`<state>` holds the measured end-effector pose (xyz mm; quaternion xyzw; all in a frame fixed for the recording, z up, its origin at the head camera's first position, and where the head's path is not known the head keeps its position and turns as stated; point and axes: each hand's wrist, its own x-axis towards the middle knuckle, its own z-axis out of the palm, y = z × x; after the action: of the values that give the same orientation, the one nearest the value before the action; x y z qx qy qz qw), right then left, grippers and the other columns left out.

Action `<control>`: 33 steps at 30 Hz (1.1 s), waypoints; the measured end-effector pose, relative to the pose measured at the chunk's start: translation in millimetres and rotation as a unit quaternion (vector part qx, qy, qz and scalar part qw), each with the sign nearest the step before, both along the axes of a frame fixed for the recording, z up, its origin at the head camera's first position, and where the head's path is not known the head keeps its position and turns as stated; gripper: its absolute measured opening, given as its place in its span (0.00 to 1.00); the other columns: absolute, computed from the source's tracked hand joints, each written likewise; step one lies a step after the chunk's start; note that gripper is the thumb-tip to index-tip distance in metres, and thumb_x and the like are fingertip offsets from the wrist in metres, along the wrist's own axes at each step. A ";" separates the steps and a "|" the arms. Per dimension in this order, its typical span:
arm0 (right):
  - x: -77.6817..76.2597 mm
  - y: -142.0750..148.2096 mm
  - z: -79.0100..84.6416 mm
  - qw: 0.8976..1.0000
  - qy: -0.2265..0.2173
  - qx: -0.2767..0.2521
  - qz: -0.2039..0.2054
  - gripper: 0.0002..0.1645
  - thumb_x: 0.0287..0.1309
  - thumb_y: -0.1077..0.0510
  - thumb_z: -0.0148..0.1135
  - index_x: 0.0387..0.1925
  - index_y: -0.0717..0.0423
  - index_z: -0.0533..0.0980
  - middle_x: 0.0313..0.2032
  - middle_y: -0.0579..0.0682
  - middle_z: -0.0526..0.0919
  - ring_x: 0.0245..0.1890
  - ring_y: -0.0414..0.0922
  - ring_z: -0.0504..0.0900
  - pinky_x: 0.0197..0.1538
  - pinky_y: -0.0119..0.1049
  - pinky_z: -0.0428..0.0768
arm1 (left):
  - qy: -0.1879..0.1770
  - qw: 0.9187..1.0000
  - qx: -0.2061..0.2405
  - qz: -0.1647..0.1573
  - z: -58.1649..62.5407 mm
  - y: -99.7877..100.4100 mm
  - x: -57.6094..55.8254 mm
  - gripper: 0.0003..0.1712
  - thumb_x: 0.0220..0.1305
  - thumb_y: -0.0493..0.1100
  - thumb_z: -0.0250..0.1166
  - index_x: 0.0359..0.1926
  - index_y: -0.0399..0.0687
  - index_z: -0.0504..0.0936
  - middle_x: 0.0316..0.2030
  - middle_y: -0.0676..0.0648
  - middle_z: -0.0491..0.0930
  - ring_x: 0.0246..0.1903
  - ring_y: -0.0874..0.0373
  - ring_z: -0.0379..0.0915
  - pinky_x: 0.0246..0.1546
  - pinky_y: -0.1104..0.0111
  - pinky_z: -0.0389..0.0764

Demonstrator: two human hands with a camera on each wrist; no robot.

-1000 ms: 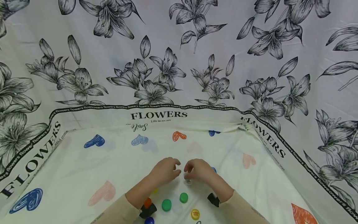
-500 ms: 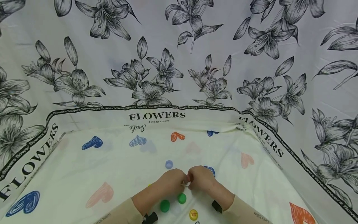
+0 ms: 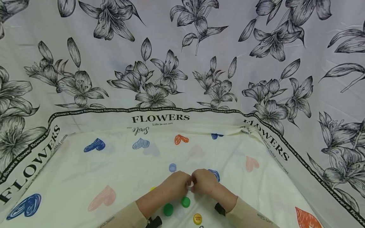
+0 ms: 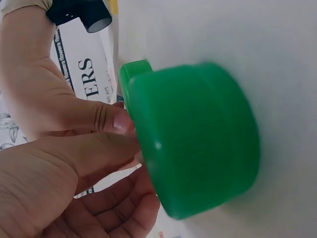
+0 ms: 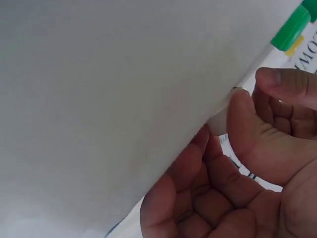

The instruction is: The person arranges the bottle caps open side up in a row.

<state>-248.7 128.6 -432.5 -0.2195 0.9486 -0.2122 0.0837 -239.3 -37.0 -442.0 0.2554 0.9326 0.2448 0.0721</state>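
A white cloth backdrop [image 3: 165, 28] printed with black line-drawn lilies fills the upper part of the head view, its lower border lettered "FLOWERS". Below it spreads a pale tablecloth [image 3: 68, 171] scattered with blue, red and pink hearts. Two light-coloured sleeves [image 3: 122, 217] reach in from the bottom edge, and the left hand [image 3: 178, 183] and right hand [image 3: 203, 181] meet near the middle of the lower cloth, fingertips close together. A black device [image 3: 219, 209] sits at the right wrist. Just nearer than the hands lie two green caps [image 3: 168, 209], side by side but apart; one looms large in the left wrist view. A yellow disc [image 3: 197, 218] with reddish print lies closer still, and a bluish disc [image 3: 172, 167] lies beyond the left hand. A sliver of a yellow item [image 3: 152, 188] shows beside the left forearm. Smallest is a white piece [image 5: 218, 124] between the two hands: the right thumb and a finger pinch it, while whether the left fingers grip it too cannot be told.
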 end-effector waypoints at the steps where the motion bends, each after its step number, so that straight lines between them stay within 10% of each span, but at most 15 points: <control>1: -0.9 0.3 -0.3 1.000 -0.006 -0.010 0.003 0.07 0.52 0.63 0.77 0.31 0.57 0.83 0.24 0.43 0.77 0.24 0.41 0.72 0.30 0.35 0.74 | 0.000 1.000 0.004 0.008 0.5 -0.7 0.6 0.07 0.59 0.31 0.70 0.36 0.47 0.87 0.30 0.54 0.83 0.28 0.63 0.70 0.36 0.70 0.78; 15: -20.5 -8.3 0.8 0.993 -0.017 -0.107 -0.041 0.07 0.64 0.60 0.70 0.34 0.60 0.89 0.25 0.44 0.86 0.25 0.37 0.78 0.29 0.32 0.76 | 0.074 0.984 0.141 0.075 -14.2 -20.0 -14.0 0.05 0.62 0.31 0.69 0.36 0.36 0.91 0.29 0.49 0.86 0.30 0.58 0.77 0.33 0.68 0.78; 24: -35.1 -15.6 8.8 0.984 -0.062 -0.145 -0.082 0.10 0.64 0.58 0.70 0.28 0.59 0.88 0.18 0.47 0.84 0.19 0.39 0.80 0.24 0.30 0.75 | -0.068 0.938 0.292 0.175 -14.0 -29.2 -21.5 0.07 0.68 0.34 0.67 0.34 0.34 0.88 0.22 0.46 0.83 0.20 0.55 0.81 0.21 0.69 0.77; 33: -55.7 -18.8 3.7 0.968 -0.119 -0.175 -0.134 0.10 0.64 0.59 0.71 0.28 0.61 0.87 0.20 0.52 0.86 0.22 0.45 0.87 0.28 0.32 0.82 | -0.148 0.916 0.315 0.199 -12.4 -24.0 -17.7 0.17 0.68 0.34 0.64 0.52 0.22 0.82 0.23 0.43 0.84 0.23 0.57 0.80 0.25 0.70 0.79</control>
<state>-304.4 109.8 -428.8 -0.0752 0.9006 -0.4087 0.1272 -256.9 -61.0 -454.5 0.0354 0.8174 0.5700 0.0750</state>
